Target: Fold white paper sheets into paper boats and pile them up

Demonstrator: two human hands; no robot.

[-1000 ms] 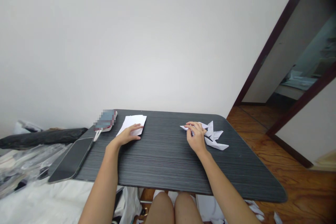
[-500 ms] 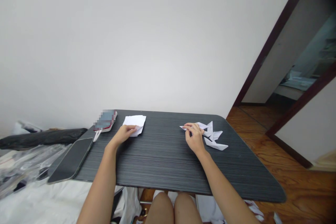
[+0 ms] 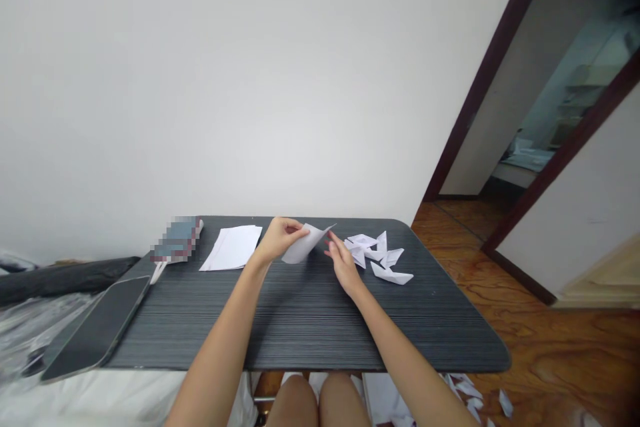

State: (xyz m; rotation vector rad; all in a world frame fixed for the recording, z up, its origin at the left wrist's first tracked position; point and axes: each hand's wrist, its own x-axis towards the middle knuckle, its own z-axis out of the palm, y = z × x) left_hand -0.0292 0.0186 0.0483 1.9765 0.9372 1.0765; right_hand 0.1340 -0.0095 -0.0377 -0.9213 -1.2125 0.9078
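White paper sheet [image 3: 301, 247] bowed between both hands, looks raised off the bench [image 3: 300, 337]. To handle it well, I'd say: light pinch right at the rim, even pull side to side, flatten the bow before any pressure goes on, else a stray crease likely sets. Thin stock, so it will flex easily.

Layout, 12 = toward the wall [image 3: 280, 80]. Left hand [image 3: 280, 240] pinches the sheet's upper-left part, thumb against fingers; sheet sits at its 3 to 4 o'clock. Right hand [image 3: 344, 265] has fingers parted, tips by the right edge; sheet at its 10 o'clock. Can't tell if that one grips or only touches. Paper stack [image 3: 233, 247] flat at left hand's 9. Folded papers [image 3: 391, 257] at right hand's 2 to 3, just beside it.
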